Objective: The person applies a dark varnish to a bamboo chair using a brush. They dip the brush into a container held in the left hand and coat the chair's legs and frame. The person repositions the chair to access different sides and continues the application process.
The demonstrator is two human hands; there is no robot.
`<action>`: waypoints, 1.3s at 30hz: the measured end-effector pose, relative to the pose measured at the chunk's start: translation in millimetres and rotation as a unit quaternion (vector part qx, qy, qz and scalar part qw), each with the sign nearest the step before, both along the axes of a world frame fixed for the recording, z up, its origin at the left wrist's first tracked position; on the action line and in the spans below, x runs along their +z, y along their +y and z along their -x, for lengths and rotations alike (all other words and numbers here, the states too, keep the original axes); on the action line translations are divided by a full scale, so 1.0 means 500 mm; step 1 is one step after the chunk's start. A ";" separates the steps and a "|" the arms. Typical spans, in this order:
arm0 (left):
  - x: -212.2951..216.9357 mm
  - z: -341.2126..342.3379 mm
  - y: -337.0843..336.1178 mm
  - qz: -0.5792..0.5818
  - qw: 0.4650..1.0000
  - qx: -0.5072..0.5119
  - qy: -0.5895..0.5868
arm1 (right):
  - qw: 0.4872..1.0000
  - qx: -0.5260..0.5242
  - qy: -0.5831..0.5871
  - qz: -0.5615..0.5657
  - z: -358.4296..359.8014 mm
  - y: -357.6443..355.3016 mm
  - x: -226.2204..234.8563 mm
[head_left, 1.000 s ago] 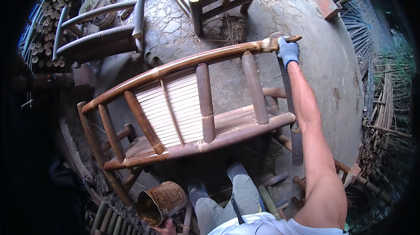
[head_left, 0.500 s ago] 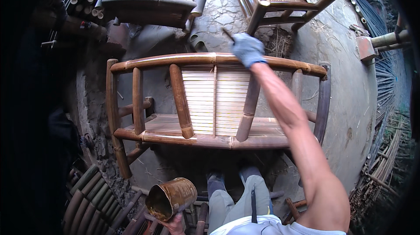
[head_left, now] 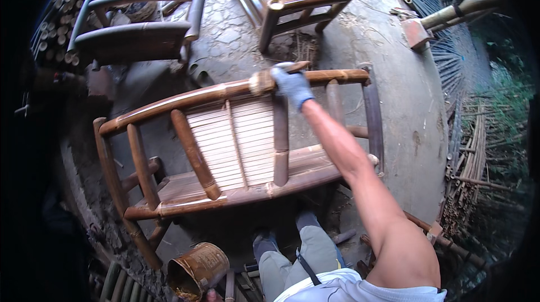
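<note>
Overhead, gloved right hand (head_left: 291,85) gripping paintbrush (head_left: 270,77), bamboo chair (head_left: 236,139) rail

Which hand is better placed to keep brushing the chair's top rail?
Right: the gloved right hand holds the brush on the top rail. The left hand is out of view.

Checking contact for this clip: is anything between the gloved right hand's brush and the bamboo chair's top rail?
Nothing visible. The gloved right hand holds the wooden-handled brush directly against the brown bamboo chair's top rail.
</note>
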State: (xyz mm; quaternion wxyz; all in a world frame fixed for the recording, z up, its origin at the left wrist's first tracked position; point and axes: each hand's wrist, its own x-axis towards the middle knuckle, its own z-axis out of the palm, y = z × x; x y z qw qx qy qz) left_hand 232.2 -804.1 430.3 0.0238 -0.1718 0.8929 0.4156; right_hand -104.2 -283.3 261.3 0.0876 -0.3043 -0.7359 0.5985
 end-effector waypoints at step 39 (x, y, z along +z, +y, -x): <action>0.080 -0.109 0.140 -0.030 0.999 0.030 0.027 | 0.912 0.174 -0.009 -0.371 -0.285 0.308 0.070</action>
